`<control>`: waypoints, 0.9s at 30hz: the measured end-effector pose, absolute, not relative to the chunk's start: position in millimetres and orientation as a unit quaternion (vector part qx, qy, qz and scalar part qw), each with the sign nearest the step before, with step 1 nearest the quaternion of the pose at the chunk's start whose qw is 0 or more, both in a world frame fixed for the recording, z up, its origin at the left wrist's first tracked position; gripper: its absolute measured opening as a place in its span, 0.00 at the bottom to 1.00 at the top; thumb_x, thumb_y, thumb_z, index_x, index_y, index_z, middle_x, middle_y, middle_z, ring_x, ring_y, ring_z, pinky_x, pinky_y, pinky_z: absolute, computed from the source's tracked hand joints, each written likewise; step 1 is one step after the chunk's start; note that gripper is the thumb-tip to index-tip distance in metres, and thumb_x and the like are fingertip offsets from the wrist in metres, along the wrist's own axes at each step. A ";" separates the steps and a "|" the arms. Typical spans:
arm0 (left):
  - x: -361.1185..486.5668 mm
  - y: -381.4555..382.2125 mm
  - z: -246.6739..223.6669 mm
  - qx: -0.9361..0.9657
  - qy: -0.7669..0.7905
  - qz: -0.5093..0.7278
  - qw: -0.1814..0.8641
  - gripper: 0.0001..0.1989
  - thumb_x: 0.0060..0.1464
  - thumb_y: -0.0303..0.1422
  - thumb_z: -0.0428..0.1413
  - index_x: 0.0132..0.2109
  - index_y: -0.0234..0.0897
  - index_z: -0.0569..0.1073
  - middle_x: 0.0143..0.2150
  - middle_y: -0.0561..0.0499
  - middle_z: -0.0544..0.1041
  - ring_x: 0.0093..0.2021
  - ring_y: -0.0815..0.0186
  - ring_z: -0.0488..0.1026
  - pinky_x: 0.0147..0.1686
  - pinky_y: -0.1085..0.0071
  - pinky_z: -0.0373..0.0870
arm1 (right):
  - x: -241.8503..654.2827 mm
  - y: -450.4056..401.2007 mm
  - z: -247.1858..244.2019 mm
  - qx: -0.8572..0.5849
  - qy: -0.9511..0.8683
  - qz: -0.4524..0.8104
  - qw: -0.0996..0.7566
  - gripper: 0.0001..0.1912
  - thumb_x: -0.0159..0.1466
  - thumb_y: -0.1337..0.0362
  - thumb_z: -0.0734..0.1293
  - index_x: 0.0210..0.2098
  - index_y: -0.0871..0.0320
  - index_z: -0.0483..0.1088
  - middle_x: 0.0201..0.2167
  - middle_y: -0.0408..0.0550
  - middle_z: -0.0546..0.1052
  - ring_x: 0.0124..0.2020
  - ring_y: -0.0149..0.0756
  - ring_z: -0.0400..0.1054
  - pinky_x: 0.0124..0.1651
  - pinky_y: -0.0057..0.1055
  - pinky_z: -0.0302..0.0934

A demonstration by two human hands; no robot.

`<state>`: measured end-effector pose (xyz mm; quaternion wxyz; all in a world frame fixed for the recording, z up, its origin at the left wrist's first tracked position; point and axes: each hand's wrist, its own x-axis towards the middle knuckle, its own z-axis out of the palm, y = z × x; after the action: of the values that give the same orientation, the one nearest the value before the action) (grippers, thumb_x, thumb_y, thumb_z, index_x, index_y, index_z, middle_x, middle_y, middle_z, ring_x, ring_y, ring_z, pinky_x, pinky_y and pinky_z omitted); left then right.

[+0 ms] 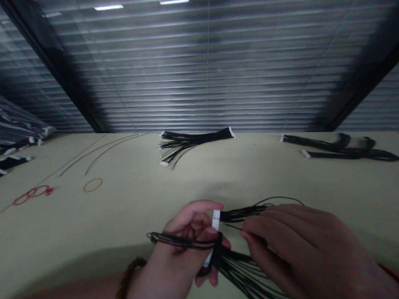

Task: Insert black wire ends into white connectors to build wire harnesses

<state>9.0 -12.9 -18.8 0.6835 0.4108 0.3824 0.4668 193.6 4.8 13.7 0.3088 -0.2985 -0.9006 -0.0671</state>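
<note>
My left hand (189, 249) grips a long white connector (216, 219) between thumb and fingers, near the bottom middle. Many thin black wires (244, 273) run from the connector to the right, and a looped bundle of black wire (179, 241) lies across my left thumb. My right hand (300, 249) is closed just right of the connector, pinching a single black wire (232, 226) whose tip points at the connector's side. Whether the tip touches the housing cannot be told. My right palm hides part of the upper wires.
On the pale table lie a black wire harness (199, 143) at the back and more harnesses (337, 147) at back right. A yellow rubber band (92, 185), red bands (32, 195) and loose wires (97, 154) lie left. Bagged harnesses (17, 130) sit far left. Blinds (205, 80) stand behind the table.
</note>
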 end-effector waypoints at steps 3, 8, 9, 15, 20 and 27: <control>9.1 -13.6 -19.2 0.413 0.385 0.464 0.683 0.11 0.52 0.32 0.57 0.43 0.40 0.68 0.27 0.55 0.75 0.14 0.78 0.66 0.11 0.85 0.56 | 196.0 5.3 13.6 -0.290 -0.907 -0.066 0.297 0.12 0.67 0.69 0.55 0.31 0.60 0.67 0.26 0.44 0.73 0.26 0.30 0.64 0.28 0.31 0.54; 9.6 -13.5 -17.7 0.412 0.388 0.465 0.680 0.10 0.52 0.32 0.57 0.43 0.40 0.68 0.26 0.55 0.75 0.14 0.78 0.66 0.11 0.84 0.56 | 198.1 5.0 11.2 -0.293 -0.911 -0.047 0.287 0.11 0.66 0.69 0.56 0.32 0.59 0.68 0.25 0.43 0.72 0.26 0.30 0.64 0.29 0.31 0.53; 9.6 -13.3 -17.6 0.412 0.387 0.467 0.680 0.10 0.52 0.32 0.57 0.43 0.40 0.68 0.27 0.55 0.75 0.13 0.78 0.66 0.11 0.84 0.56 | 198.1 4.7 10.9 -0.294 -0.910 -0.043 0.289 0.11 0.66 0.69 0.56 0.32 0.59 0.68 0.25 0.43 0.72 0.26 0.31 0.64 0.29 0.31 0.53; 9.5 -13.3 -17.8 0.418 0.389 0.462 0.678 0.10 0.51 0.32 0.58 0.42 0.39 0.69 0.26 0.55 0.76 0.13 0.78 0.66 0.11 0.85 0.55 | 194.5 3.8 17.0 -0.300 -0.907 -0.043 0.294 0.13 0.67 0.68 0.55 0.31 0.59 0.69 0.25 0.43 0.72 0.23 0.30 0.63 0.26 0.31 0.52; 10.1 -13.6 -15.7 0.411 0.395 0.455 0.684 0.11 0.50 0.34 0.59 0.41 0.39 0.70 0.26 0.54 0.76 0.13 0.78 0.66 0.11 0.85 0.54 | 192.1 4.2 22.4 -0.303 -0.903 -0.050 0.302 0.15 0.68 0.68 0.54 0.31 0.60 0.69 0.24 0.44 0.72 0.21 0.29 0.61 0.25 0.31 0.51; 10.2 -12.4 -16.4 0.414 0.416 0.447 0.675 0.13 0.50 0.37 0.59 0.42 0.37 0.71 0.26 0.53 0.75 0.14 0.78 0.65 0.11 0.83 0.56 | 189.5 4.7 17.1 -0.309 -0.913 -0.047 0.264 0.13 0.67 0.70 0.54 0.33 0.59 0.68 0.25 0.43 0.71 0.23 0.31 0.62 0.27 0.32 0.53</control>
<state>10.2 -12.4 -16.4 0.6752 0.4143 0.4158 0.4467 189.5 4.7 17.1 0.2638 -0.3089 -0.9126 -0.0466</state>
